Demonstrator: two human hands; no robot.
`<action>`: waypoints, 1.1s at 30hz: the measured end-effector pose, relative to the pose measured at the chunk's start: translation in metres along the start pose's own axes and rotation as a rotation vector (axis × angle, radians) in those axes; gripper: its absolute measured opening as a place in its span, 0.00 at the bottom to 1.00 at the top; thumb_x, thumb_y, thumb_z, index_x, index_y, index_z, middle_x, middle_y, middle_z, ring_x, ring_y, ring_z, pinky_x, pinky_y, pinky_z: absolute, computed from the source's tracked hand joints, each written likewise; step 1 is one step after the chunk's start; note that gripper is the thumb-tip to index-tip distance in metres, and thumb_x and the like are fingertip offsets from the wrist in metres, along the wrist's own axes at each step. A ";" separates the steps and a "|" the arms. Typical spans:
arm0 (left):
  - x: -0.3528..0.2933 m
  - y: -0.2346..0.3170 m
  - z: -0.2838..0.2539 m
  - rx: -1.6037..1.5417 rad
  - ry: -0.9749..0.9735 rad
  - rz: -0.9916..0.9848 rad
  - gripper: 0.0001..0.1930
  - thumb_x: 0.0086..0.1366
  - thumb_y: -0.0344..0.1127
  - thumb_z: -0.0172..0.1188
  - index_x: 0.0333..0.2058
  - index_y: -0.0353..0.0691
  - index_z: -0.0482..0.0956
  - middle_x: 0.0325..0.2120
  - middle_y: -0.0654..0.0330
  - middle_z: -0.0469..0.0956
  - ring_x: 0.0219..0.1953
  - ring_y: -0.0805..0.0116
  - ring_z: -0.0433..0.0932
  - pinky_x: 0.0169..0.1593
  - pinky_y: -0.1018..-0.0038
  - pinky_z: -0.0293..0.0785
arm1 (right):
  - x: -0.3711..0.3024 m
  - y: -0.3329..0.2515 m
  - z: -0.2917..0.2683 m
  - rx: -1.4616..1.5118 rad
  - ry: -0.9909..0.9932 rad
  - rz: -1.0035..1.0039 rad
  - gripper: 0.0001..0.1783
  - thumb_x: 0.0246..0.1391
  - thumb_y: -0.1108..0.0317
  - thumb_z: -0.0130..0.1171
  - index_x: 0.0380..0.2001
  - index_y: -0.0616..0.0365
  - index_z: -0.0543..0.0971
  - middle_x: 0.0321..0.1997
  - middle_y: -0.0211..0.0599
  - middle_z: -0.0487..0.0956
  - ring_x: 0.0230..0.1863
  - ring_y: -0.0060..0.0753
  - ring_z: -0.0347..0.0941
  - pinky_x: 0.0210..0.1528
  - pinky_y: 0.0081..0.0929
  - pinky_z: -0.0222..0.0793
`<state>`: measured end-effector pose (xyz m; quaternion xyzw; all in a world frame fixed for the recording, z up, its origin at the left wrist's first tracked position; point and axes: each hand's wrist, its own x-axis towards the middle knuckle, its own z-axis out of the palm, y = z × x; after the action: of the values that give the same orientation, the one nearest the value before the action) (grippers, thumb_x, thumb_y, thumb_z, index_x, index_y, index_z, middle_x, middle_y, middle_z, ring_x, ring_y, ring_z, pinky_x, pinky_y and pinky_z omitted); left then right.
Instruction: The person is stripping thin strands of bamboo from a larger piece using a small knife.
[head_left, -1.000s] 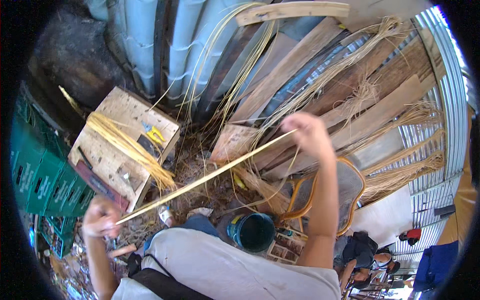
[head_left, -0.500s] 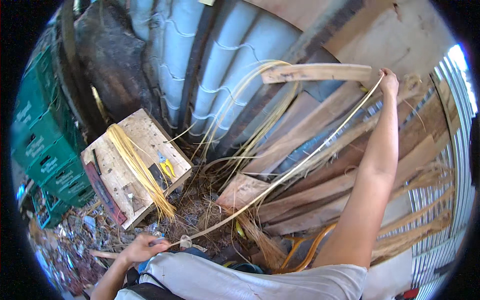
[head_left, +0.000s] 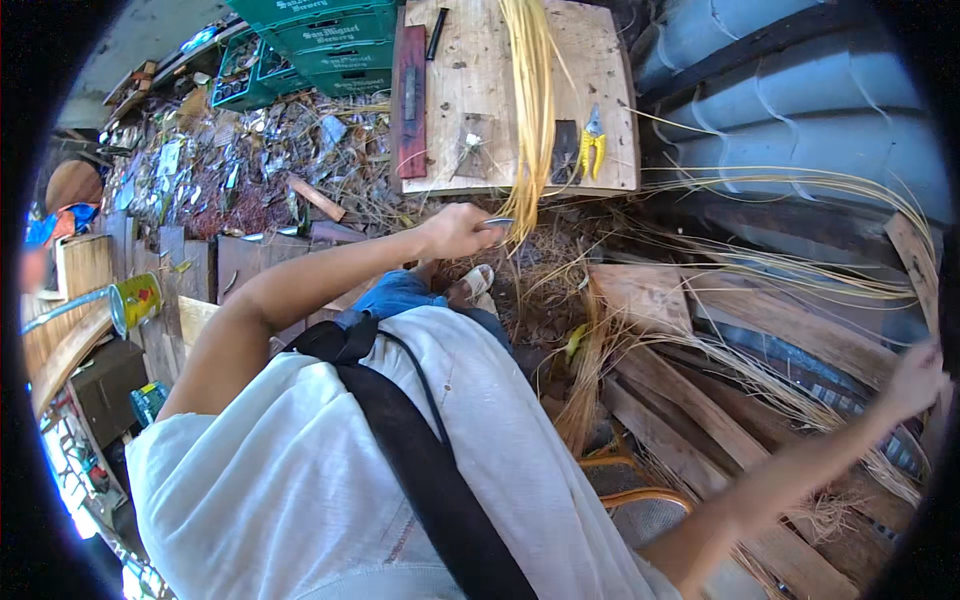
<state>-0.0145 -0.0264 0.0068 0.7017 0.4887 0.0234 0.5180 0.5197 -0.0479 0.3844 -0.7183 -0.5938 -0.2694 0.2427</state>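
My left hand is closed just in front of the wooden work block, with a small grey-blue piece of something showing at its fingers; its kind is unclear. Close by hang the loose ends of a bundle of pale yellow strips that lies across the block. Yellow-handled pruning shears rest on the block's right side, and a dark red wooden piece at its left edge. Far to the right, my right hand is smeared by motion beside an upright wooden slat; what it holds cannot be made out.
Green crates stand behind the block on the left, over ground strewn with litter. Long strips and planks fill the right side, below blue-grey corrugated sheets. A yellow can stands at left.
The view has swung left. The long strip stretched between my hands no longer shows between them. My left hand is now near the bundle's ends; my right arm reaches lower to the right.
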 end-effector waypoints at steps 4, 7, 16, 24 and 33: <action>0.037 -0.024 0.022 -0.301 0.141 -0.226 0.12 0.62 0.43 0.55 0.34 0.40 0.80 0.19 0.61 0.77 0.18 0.75 0.71 0.23 0.73 0.69 | -0.211 -0.221 0.169 0.278 -0.625 0.084 0.11 0.54 0.65 0.58 0.41 0.52 0.79 0.43 0.34 0.79 0.45 0.35 0.75 0.47 0.30 0.70; 0.092 -0.023 -0.002 -0.451 0.376 -0.313 0.17 0.57 0.49 0.56 0.30 0.40 0.81 0.19 0.53 0.78 0.21 0.69 0.77 0.28 0.68 0.74 | -0.334 -0.300 0.255 0.758 -0.755 0.509 0.09 0.55 0.68 0.56 0.37 0.58 0.79 0.33 0.40 0.81 0.34 0.32 0.78 0.39 0.27 0.73; 0.165 -0.007 -0.064 -0.859 0.438 -0.369 0.14 0.61 0.39 0.56 0.30 0.30 0.77 0.22 0.57 0.80 0.18 0.75 0.76 0.20 0.75 0.70 | -0.324 -0.378 0.320 0.670 -0.697 0.501 0.17 0.50 0.69 0.61 0.41 0.62 0.71 0.33 0.43 0.77 0.33 0.41 0.76 0.38 0.33 0.70; 0.148 0.007 -0.063 -0.542 0.397 -0.118 0.19 0.56 0.45 0.62 0.37 0.33 0.79 0.21 0.57 0.79 0.16 0.71 0.74 0.20 0.76 0.73 | -0.300 -0.299 0.347 0.528 -0.509 0.393 0.13 0.48 0.66 0.62 0.34 0.64 0.78 0.35 0.43 0.76 0.36 0.44 0.72 0.40 0.38 0.68; 0.147 0.049 -0.033 -0.434 0.129 -0.106 0.17 0.55 0.43 0.62 0.37 0.35 0.80 0.24 0.56 0.80 0.20 0.71 0.78 0.22 0.76 0.74 | -0.338 -0.286 0.356 0.719 -0.550 0.803 0.07 0.49 0.69 0.61 0.31 0.60 0.77 0.28 0.42 0.77 0.30 0.37 0.74 0.35 0.31 0.69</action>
<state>0.0766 0.1020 -0.0112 0.5443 0.5405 0.1453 0.6249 0.2231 -0.0034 -0.0977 -0.8025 -0.3711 0.2563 0.3906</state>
